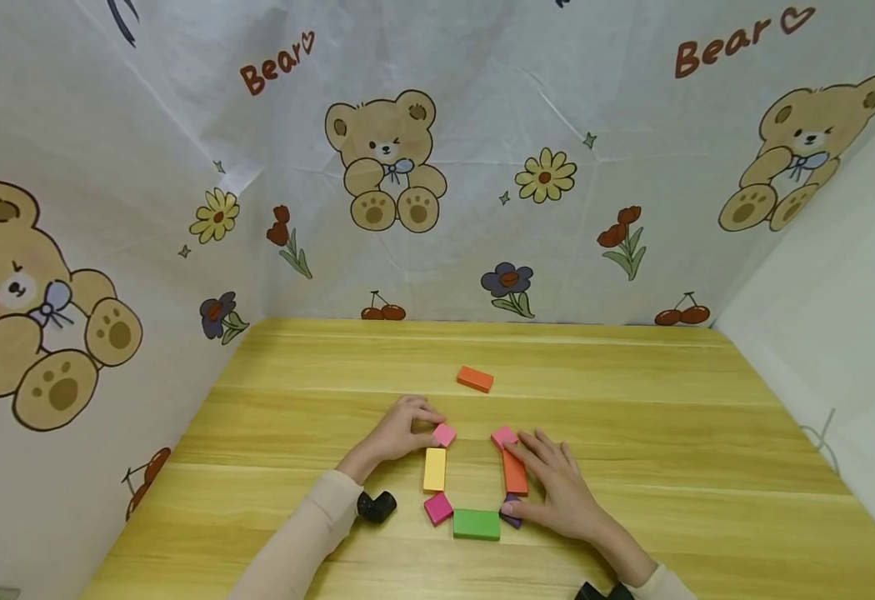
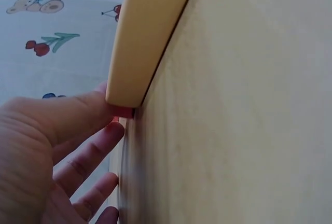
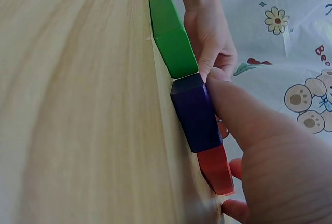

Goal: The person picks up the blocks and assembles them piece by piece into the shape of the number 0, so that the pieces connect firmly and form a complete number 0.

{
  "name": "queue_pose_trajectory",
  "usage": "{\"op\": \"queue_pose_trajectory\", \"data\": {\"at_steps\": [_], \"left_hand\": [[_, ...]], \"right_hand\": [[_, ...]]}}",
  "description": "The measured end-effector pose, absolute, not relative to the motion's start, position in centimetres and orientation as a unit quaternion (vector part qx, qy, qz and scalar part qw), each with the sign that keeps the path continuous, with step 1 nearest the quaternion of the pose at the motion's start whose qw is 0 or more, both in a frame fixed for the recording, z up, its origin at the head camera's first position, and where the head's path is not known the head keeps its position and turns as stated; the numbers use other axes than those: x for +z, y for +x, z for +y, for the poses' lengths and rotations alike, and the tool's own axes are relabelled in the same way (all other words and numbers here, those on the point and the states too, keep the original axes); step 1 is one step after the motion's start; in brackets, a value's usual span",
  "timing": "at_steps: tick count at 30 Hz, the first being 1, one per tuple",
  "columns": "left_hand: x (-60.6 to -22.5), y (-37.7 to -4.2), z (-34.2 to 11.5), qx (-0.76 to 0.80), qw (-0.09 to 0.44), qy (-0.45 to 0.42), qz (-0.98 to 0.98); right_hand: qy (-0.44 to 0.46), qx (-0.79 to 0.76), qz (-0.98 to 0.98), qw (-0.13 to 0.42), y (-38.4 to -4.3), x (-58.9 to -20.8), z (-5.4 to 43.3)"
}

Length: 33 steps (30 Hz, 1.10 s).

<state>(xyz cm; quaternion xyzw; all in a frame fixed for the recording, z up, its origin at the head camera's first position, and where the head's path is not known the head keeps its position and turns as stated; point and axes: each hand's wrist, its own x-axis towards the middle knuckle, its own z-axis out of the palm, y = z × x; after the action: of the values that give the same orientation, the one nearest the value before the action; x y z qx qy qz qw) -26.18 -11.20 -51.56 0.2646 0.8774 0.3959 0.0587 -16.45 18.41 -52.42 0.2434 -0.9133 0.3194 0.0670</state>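
Wooden blocks form a U-shaped outline on the table. At its upper left end, my left hand [image 1: 400, 432] pinches a pink block [image 1: 444, 435] between thumb and fingers. Just below lies a yellow block [image 1: 434, 470], seen large in the left wrist view, then a magenta block [image 1: 438, 508] and a green block [image 1: 477, 524]. My right hand [image 1: 563, 492] spans the right side, its thumb touching the purple block [image 3: 196, 112]. Its other fingers reach along the red-orange block [image 1: 515, 472] to another pink block [image 1: 504, 437]; they are partly hidden in the right wrist view.
An orange block [image 1: 475, 379] lies alone farther back on the wooden table [image 1: 632, 375]. A cloth printed with bears [image 1: 392, 175] hangs behind and at the left. Black wrist devices [image 1: 377, 507] sit by both wrists. A thin cable [image 1: 823, 442] is at the right edge.
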Motion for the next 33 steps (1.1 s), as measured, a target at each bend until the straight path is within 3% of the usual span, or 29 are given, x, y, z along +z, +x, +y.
{"op": "queue_pose_trajectory", "data": {"at_steps": [33], "left_hand": [[-51.45,-26.15,-11.33,0.41,0.063,0.267,0.87]], "right_hand": [[0.244,0.324,-0.911,0.067,-16.16,-52.35,18.28]]}}
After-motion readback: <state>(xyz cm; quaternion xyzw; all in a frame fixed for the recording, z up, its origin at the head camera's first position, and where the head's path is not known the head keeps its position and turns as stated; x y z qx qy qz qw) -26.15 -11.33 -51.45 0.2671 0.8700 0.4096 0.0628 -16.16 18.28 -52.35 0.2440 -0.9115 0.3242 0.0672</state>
